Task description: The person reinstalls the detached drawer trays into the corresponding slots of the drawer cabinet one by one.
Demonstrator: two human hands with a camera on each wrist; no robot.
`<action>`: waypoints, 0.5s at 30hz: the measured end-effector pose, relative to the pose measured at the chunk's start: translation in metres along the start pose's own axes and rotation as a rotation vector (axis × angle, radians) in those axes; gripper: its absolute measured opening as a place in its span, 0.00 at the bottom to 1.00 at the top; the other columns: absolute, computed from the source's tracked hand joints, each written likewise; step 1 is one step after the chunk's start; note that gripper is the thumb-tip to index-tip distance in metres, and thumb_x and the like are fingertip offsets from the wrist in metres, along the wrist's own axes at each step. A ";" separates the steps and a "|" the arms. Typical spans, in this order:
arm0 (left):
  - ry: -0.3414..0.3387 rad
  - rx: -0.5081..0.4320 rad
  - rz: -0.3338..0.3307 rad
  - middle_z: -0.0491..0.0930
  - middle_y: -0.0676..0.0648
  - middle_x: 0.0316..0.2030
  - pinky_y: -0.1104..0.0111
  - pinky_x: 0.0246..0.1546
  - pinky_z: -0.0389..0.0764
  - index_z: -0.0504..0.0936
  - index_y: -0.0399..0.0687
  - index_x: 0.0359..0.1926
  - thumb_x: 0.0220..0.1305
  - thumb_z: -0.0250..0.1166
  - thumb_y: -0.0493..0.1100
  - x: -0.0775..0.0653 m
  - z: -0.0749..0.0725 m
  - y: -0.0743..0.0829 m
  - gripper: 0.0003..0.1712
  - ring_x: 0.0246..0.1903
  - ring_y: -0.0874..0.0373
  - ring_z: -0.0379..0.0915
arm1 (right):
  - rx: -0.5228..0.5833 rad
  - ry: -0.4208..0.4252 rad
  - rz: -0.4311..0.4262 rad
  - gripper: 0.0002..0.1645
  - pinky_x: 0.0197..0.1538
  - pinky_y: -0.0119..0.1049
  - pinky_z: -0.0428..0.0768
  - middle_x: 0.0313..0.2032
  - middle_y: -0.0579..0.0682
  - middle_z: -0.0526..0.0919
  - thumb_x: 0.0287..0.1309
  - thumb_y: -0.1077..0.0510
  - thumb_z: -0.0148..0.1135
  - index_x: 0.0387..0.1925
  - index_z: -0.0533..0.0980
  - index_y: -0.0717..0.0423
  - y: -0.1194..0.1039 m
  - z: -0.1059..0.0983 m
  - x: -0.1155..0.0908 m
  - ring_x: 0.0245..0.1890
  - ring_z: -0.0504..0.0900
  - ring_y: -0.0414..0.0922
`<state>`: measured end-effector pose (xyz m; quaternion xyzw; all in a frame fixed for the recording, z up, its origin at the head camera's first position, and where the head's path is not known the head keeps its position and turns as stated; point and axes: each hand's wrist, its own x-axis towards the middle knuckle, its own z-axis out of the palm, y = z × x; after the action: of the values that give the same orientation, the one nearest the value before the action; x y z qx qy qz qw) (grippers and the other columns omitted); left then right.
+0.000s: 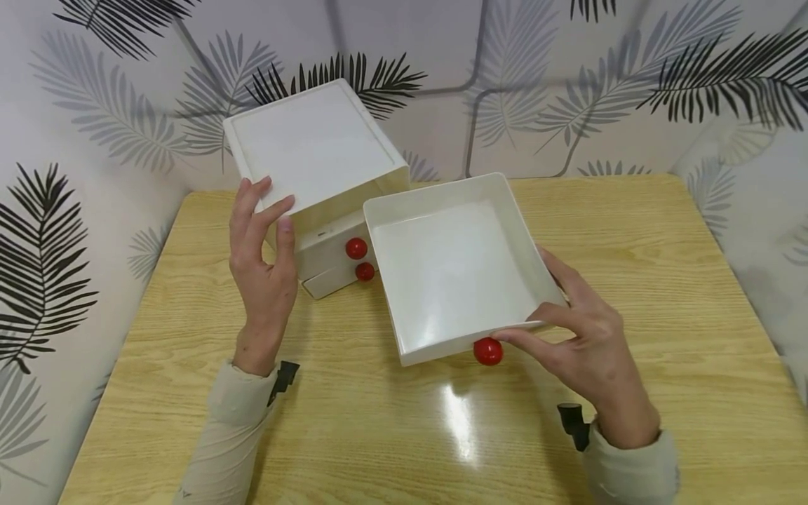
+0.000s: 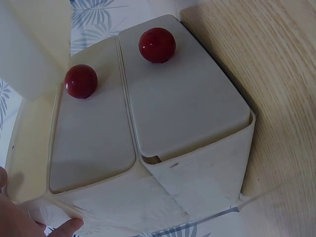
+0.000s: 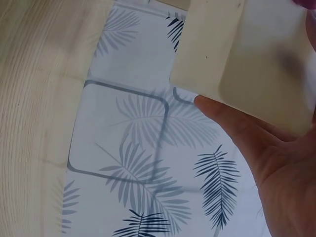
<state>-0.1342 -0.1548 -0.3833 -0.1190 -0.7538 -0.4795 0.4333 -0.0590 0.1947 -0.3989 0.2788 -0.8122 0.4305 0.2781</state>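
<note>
A white drawer cabinet point(image 1: 315, 147) stands at the back left of the table, its top compartment without a drawer. Below that, two white drawers point(image 2: 182, 94) with round red knobs point(image 2: 157, 45) sit in their slots. My left hand point(image 1: 261, 273) holds the cabinet's left corner, bent fingers on its top and thumb near the front edge. A white drawer point(image 1: 454, 273) is in my right hand point(image 1: 587, 337), pinched at its near right corner beside its red knob point(image 1: 488, 351). Nothing lies in this drawer, which is tilted toward me and overlaps the cabinet's right side.
The wooden table point(image 1: 663, 337) extends in front and to the right, with a bright reflection near its middle. Behind and beside it hangs a leaf-patterned covering point(image 1: 568, 91). Dark wrist mounts point(image 1: 573, 424) show at both sleeves.
</note>
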 end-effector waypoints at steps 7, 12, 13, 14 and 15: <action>0.004 -0.005 0.006 0.76 0.30 0.60 0.57 0.78 0.58 0.84 0.31 0.45 0.66 0.58 0.27 0.001 0.001 0.000 0.11 0.72 0.36 0.59 | 0.066 0.037 -0.059 0.18 0.61 0.24 0.78 0.62 0.70 0.75 0.40 0.45 0.80 0.16 0.82 0.52 -0.007 0.006 0.003 0.59 0.78 0.64; 0.004 -0.008 0.004 0.76 0.30 0.60 0.58 0.78 0.58 0.84 0.31 0.45 0.66 0.58 0.27 0.001 0.000 0.000 0.11 0.72 0.36 0.59 | 0.085 0.043 -0.064 0.19 0.61 0.24 0.79 0.62 0.70 0.75 0.42 0.44 0.79 0.18 0.83 0.53 -0.013 0.009 0.005 0.59 0.78 0.64; 0.003 -0.008 0.003 0.75 0.30 0.60 0.58 0.78 0.58 0.84 0.31 0.45 0.66 0.59 0.27 0.000 0.000 0.000 0.11 0.72 0.36 0.59 | 0.087 0.042 -0.063 0.19 0.61 0.24 0.79 0.62 0.70 0.75 0.41 0.44 0.80 0.18 0.83 0.54 -0.014 0.010 0.005 0.59 0.78 0.64; 0.003 -0.009 0.002 0.75 0.30 0.60 0.58 0.78 0.58 0.84 0.31 0.45 0.66 0.59 0.27 0.000 0.000 0.000 0.11 0.72 0.36 0.59 | 0.086 0.041 -0.061 0.19 0.61 0.24 0.78 0.62 0.70 0.75 0.41 0.44 0.80 0.18 0.83 0.54 -0.015 0.011 0.006 0.59 0.78 0.64; 0.003 -0.009 0.001 0.75 0.30 0.60 0.58 0.78 0.58 0.84 0.31 0.45 0.66 0.58 0.27 0.000 0.000 0.000 0.11 0.72 0.36 0.59 | 0.083 0.040 -0.060 0.19 0.61 0.24 0.78 0.62 0.70 0.75 0.41 0.44 0.80 0.18 0.83 0.53 -0.016 0.012 0.006 0.60 0.78 0.64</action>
<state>-0.1343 -0.1548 -0.3834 -0.1205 -0.7510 -0.4829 0.4339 -0.0546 0.1761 -0.3919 0.3057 -0.7791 0.4609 0.2950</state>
